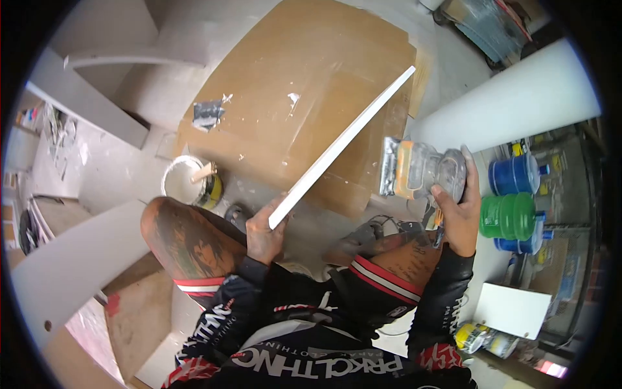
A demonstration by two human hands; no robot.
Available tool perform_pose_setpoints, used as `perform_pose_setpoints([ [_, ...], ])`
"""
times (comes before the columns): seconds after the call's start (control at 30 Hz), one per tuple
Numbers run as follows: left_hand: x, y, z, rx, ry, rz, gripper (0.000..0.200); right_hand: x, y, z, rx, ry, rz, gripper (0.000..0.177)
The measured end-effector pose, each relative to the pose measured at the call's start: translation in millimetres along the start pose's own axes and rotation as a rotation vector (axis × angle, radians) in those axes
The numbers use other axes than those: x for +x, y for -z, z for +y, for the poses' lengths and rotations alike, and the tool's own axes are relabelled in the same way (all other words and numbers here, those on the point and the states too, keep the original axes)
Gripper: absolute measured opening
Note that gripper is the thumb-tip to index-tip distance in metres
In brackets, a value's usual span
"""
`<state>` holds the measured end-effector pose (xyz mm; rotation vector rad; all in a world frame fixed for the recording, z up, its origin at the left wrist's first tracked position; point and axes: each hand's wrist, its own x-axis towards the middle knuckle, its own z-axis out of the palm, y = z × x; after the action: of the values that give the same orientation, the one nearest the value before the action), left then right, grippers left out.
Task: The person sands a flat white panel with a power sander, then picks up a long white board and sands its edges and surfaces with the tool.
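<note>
A long, narrow white board, seen edge-on, slants from above my left knee up to the right. My left hand grips its lower end. To the right of the board, my right hand is wrapped round an orange and grey power sander, raised above my right knee. The sander is apart from the board, and its flat pad faces left. Beneath the board, a large sheet of brown cardboard lies on the floor.
An open bucket with white contents and a wooden handle stands left of the cardboard. Blue and green water jugs stand at the right. A white column lies upper right; a curved pale panel is at the left.
</note>
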<state>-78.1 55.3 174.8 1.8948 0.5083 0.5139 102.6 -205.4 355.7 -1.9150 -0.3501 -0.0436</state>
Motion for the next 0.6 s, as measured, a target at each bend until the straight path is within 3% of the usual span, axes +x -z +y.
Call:
perform_pose_setpoints([
  [0.1,-1,3,-14,0.051,0.025,0.012,0.034,19,-16,-17,-0.052,0.11,-0.318,0.078],
  [0.3,-1,6,-14,-0.016,0.081,0.05,0.035,28,-72,-44,-0.22,0.294,-0.67,0.079],
  [0.6,0,3,-22,-0.117,0.083,0.068,0.038,23,-118,-59,-0.335,0.408,-0.857,0.078],
])
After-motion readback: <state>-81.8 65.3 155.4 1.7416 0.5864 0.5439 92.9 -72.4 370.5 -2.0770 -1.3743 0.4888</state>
